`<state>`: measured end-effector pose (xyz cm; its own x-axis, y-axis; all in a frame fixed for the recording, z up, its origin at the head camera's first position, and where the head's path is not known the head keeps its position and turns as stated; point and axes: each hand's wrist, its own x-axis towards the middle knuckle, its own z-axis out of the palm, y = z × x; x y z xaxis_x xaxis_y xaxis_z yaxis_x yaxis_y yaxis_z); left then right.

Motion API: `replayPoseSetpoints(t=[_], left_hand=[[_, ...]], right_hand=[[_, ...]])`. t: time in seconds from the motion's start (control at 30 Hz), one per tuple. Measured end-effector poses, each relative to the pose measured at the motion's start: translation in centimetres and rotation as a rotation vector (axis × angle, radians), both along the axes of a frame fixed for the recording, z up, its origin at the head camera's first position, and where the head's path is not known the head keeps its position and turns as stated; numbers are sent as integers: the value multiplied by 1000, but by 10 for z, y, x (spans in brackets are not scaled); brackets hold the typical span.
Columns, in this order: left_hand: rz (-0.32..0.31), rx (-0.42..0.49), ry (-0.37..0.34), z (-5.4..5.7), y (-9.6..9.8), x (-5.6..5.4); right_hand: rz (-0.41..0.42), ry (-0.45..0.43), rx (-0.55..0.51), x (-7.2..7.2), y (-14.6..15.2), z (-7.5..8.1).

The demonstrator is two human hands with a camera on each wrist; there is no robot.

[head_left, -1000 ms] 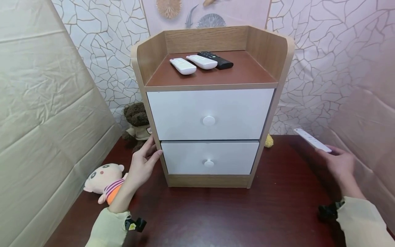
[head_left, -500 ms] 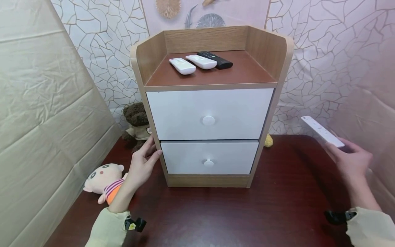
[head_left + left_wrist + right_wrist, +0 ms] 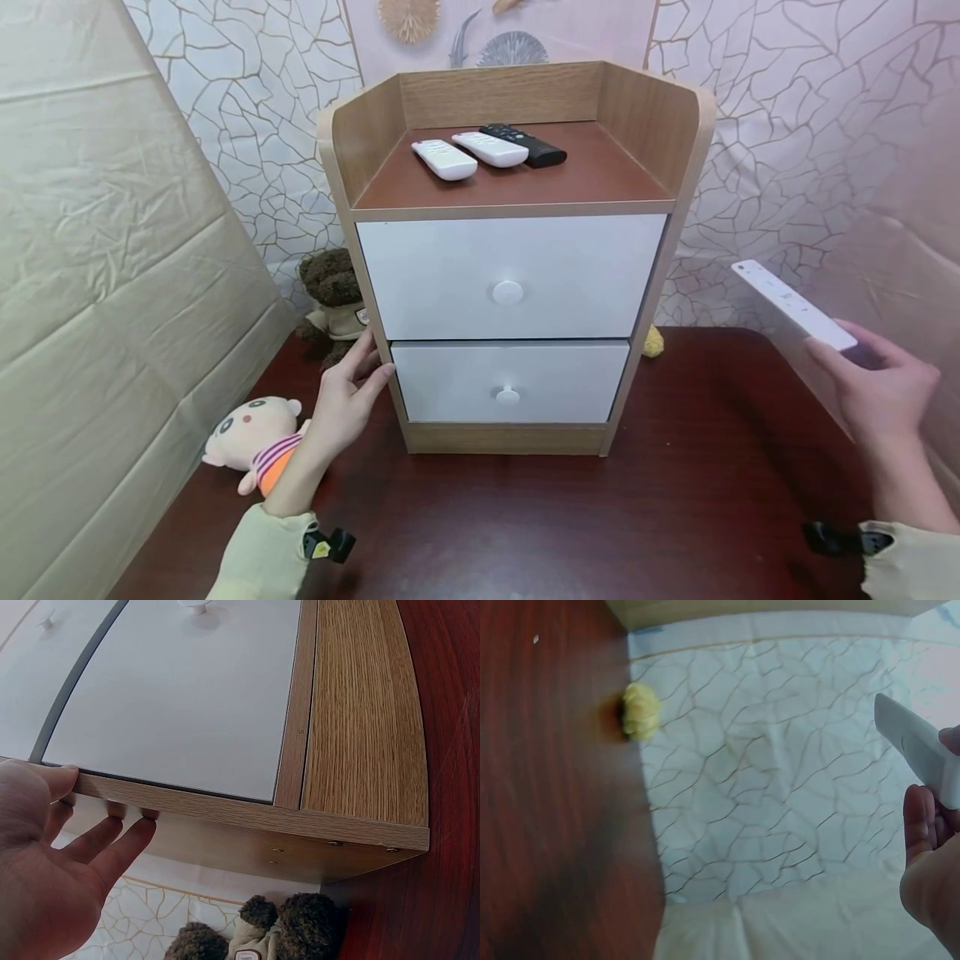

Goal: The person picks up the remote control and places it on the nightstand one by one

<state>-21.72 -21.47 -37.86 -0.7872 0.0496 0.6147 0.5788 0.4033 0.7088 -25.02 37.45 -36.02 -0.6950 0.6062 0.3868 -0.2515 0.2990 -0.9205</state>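
My left hand rests on the left front edge of a small wood-trimmed cabinet. In the left wrist view, the thumb lies at the front edge and the extended fingertips touch the side panel. Both white drawers, the upper one and the lower one, are closed and have round knobs. My right hand holds a white remote control in the air to the cabinet's right, its buttons facing up. On the cabinet top lie two white remotes, one left and one middle, beside a black remote.
A pink plush toy in orange lies by my left forearm. A brown teddy bear sits behind the cabinet's left side. Something yellow shows at its right. Beige cloth borders the dark red table.
My right hand has moved right with the white remote, which is now a little higher. My left hand, the cabinet and the remotes on top have stayed put.
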Motion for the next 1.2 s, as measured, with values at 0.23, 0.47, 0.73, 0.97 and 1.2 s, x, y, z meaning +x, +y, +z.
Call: replayPoseSetpoints(t=[0.23,0.47,0.73,0.97,1.2], left_hand=[[2,-11,10,1,0,1],[-1,-12,-31,1,-1,2],[4,-12,-39,2,-1,3],[2,-1,-40,2,-1,3],[-8,4,-47,1,-1,2]], right_hand=[[22,60,49,9,-11,18],[87,94,-65,17,-20,35],[169,136,-179,23,-29,51],[223,171,-189,31,-37,62],[296,348,-215,36,-48,70]])
